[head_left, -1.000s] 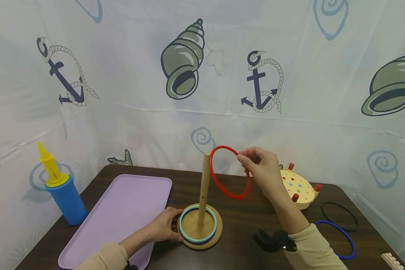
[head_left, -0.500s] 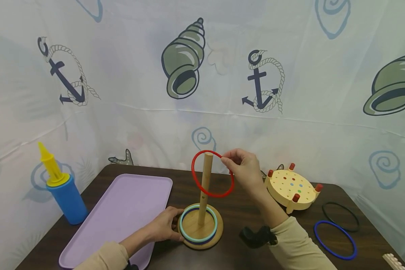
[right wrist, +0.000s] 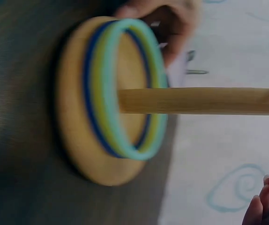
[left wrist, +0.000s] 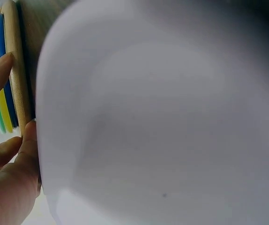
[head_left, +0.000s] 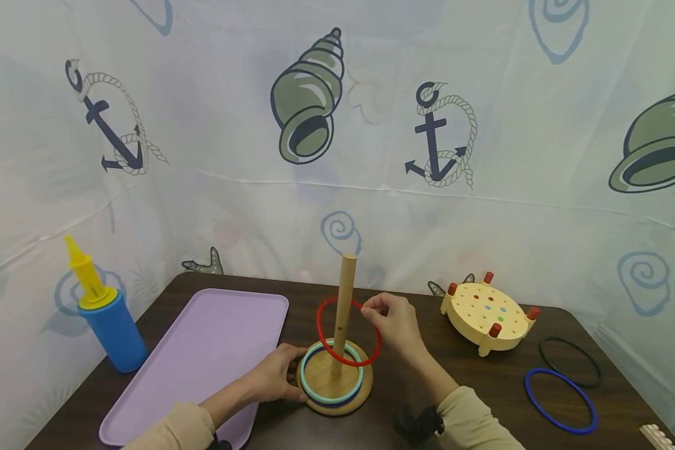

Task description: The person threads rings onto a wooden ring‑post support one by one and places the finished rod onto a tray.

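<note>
R hand [head_left: 395, 322]: we pinch red ring [head_left: 349, 363] round peg [head_left: 345, 284]. L hand [head_left: 275, 376]: we grip base [head_left: 365, 384] below peg, nr 3 stacked rings [right wrist: 110, 89].

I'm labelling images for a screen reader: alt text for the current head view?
The right hand pinches a red ring that encircles a wooden peg while the left hand holds the peg's round base. A lilac tray and blue pump sit left, a spotted disc and two loose rings right.
</note>
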Motion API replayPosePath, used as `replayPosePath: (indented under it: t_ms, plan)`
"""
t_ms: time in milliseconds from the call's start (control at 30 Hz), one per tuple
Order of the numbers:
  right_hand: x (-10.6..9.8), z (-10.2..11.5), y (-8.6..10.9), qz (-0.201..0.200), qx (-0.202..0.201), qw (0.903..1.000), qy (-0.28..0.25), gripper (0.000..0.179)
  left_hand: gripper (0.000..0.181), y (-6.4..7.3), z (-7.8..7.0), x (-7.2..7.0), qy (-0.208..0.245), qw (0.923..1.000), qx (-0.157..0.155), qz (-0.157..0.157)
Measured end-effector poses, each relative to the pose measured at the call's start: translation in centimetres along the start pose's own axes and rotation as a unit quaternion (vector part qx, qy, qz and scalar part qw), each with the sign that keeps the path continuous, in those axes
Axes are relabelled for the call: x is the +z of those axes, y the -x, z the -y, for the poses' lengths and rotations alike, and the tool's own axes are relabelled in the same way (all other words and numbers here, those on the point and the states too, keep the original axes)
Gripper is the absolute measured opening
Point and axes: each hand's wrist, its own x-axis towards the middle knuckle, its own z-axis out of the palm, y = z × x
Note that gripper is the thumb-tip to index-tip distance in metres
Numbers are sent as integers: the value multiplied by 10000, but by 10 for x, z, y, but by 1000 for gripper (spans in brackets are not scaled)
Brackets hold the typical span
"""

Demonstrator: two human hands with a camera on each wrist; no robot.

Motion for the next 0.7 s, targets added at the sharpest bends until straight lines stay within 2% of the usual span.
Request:
replayPosePath:
  t_ms: [267, 700]
  plan:
    - [24, -32, 19, 336, 359, 9982, 349, 5, 79, 0, 1, 0, 87, 10000, 36, 28]
    - [45, -44, 27, 362, 112, 9965, 742, 7, 80, 0, 0, 0, 49, 10000, 71, 5]
